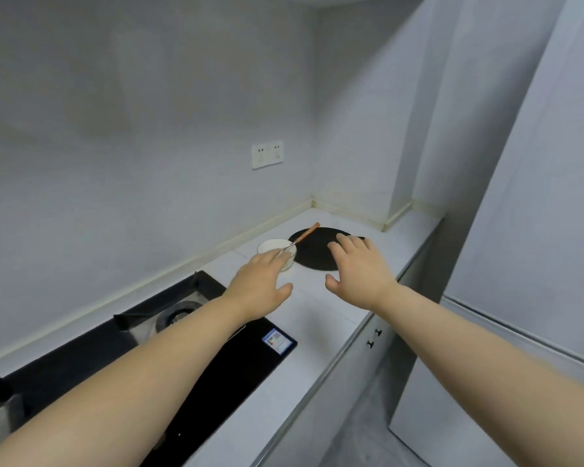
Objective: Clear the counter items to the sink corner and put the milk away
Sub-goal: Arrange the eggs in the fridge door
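Fingers of the left hand (260,284) hide the near rim of the white bowl (272,247) on the desk (317,308), so contact is unclear; the hand lies flat and loose. A wooden-handled utensil (305,234) leans from the bowl over the black mat (314,256), which lies under the spread, empty right hand (358,271).

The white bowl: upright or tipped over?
Upright. The white bowl stands on its base, rim facing up, with a wooden-handled utensil leaning inside.

Dim, even light — soft, wide-angle warp.
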